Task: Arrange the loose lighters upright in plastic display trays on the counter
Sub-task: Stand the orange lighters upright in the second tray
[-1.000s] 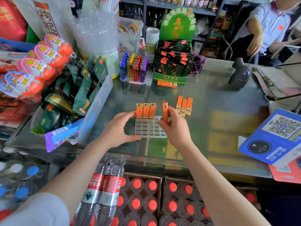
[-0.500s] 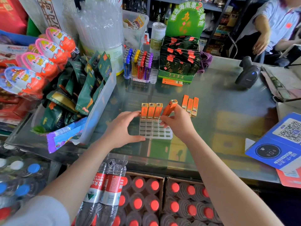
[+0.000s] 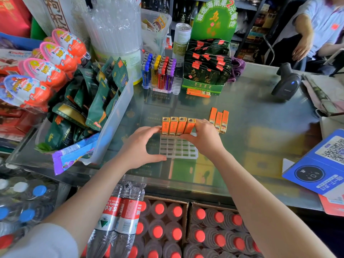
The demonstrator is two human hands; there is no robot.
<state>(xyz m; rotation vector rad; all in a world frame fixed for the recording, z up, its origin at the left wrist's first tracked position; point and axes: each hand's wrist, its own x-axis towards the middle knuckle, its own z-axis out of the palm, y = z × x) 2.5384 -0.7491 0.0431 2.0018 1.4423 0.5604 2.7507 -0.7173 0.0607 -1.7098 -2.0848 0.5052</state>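
A small convenience shop is showing here: a glass tabletop (image 3: 260, 116) is carrying a barcode scanner (image 3: 287, 84), a QR payment sign (image 3: 320, 164), chocolate eggs (image 3: 42, 69) and snack packets (image 3: 206, 69), while crates of bottled drinks (image 3: 167, 229) are sitting below and bottle shelves (image 3: 178, 8) are standing behind.

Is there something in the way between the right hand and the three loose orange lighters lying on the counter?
Nothing visible blocks it. The three loose lighters lie just beyond the right hand on bare glass counter. That hand is occupied, though: it holds the fourth lighter at the clear tray.
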